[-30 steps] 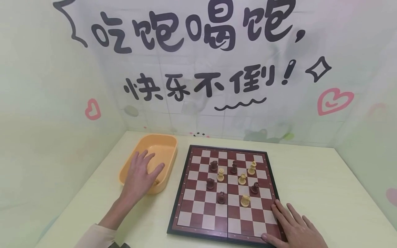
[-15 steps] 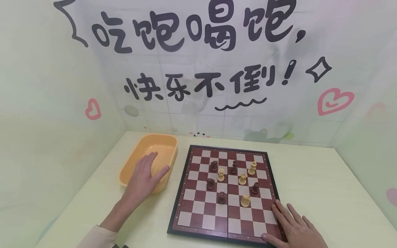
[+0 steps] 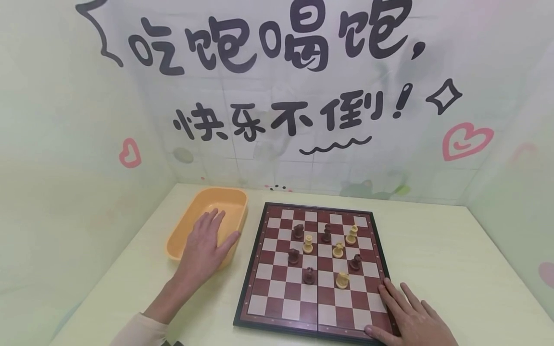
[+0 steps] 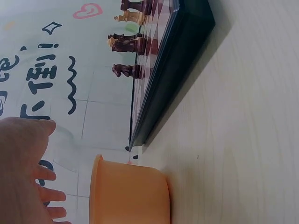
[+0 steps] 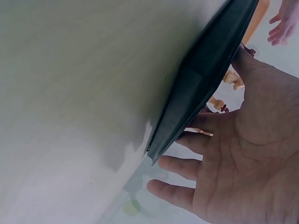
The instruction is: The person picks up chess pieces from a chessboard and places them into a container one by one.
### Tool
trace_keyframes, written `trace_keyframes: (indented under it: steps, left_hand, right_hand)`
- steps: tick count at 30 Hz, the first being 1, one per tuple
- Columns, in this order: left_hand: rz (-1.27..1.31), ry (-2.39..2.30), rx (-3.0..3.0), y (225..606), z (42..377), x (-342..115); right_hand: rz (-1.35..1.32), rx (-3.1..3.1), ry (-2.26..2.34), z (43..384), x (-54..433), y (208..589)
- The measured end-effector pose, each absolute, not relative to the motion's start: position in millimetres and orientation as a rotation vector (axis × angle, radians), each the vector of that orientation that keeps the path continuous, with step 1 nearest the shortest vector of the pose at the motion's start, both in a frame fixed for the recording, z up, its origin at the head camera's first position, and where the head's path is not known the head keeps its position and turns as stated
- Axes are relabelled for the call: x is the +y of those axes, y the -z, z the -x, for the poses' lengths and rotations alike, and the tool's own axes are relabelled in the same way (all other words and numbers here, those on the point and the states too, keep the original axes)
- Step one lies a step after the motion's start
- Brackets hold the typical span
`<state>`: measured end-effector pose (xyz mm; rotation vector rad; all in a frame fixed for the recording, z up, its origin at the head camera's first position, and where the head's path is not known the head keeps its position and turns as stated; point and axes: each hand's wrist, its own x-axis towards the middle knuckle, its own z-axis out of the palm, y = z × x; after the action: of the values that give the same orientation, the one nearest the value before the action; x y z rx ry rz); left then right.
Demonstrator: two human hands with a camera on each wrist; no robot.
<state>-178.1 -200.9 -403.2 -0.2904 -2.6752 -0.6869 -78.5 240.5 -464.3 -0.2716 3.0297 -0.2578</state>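
Observation:
In the head view my left hand (image 3: 202,247) hovers over the near end of an orange plastic basin (image 3: 235,192), fingers spread and nothing between them. The left wrist view shows that hand above the basin's rim (image 4: 97,163), thumb apart from the fingers. My right hand (image 3: 417,319) rests at the near right corner of a chessboard (image 3: 290,310), its fingers along the dark edge and the thumb on the near corner. Several chess pieces stand on the board, among them a dark knight (image 3: 294,256), a pale piece (image 3: 308,244) and a pale knight (image 3: 342,280).
The board and basin share a pale wooden table (image 3: 450,259), with a gap between them. A white backdrop (image 3: 277,168) with large black lettering rises behind the table's far edge. Light green panels (image 3: 65,216) enclose both sides.
My left hand has shifted slightly right over the basin, hiding the small yellowish thing seen earlier at its near end. The right hand, board and chess pieces have stayed in place.

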Motion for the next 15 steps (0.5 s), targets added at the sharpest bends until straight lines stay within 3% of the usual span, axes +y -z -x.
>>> trace_keyframes:
  steps: [15]
  left_hand:
    - [0.333, 0.642, -2.655, 405.0, 174.6, -192.1]
  right_hand:
    - [0.285, 3.053, 0.247, 78.0, 240.5, 464.7]
